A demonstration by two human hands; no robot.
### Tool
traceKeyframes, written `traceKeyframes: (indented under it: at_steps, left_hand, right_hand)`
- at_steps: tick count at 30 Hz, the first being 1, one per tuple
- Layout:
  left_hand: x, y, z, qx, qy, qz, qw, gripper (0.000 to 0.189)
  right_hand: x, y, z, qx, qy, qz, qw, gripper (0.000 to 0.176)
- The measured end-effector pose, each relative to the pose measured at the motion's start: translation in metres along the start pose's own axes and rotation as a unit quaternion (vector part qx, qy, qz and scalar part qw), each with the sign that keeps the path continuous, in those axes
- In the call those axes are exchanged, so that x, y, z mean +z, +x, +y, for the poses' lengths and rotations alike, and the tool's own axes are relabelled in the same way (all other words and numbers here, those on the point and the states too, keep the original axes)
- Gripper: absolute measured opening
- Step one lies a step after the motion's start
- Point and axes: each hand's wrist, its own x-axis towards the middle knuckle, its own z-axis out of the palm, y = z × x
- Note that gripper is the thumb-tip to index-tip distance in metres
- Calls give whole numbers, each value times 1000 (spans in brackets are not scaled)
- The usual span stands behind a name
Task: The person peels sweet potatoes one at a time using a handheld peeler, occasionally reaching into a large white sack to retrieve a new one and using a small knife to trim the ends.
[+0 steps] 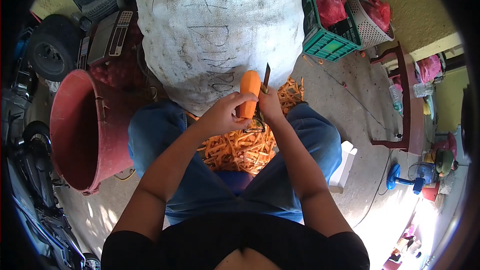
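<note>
My left hand (pixel 226 114) clasps a carrot (pixel 249 87) by its near half, apparently for steadiness; my right hand (pixel 270 106) grips a bladed tool (pixel 267 76) just right of it. Orange peelings (pixel 235 152) lie beneath, presumably where they drop.

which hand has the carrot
The left hand, which grips the orange carrot by its nearer half; the right hand holds a dark-bladed tool instead.

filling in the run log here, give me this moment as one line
left hand: holding carrot | right hand: gripping bladed tool | between legs: orange peelings | ahead: white sack
</note>
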Motion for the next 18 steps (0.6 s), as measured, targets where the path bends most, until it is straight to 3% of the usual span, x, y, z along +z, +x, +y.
traceKeyframes:
  at_steps: [6, 15, 17, 18]
  left_hand:
    - [-3, 1, 0, 13, 21, -5, 1000, 45]
    - [-4, 1, -8, 33, 41, -24, 998, 40]
    - [-3, 1, -13, 46, 20, -21, 999, 38]
    - [-2, 1, -15, 73, 75, 10, 994, 37]
  right_hand:
    - [3, -3, -6, 4, 35, 10, 999, 23]
    - [3, 1, 4, -68, 1, 57, 996, 19]
    - [2, 1, 3, -134, -110, 121, 977, 16]
    - [2, 1, 4, -134, -110, 121, 977, 16]
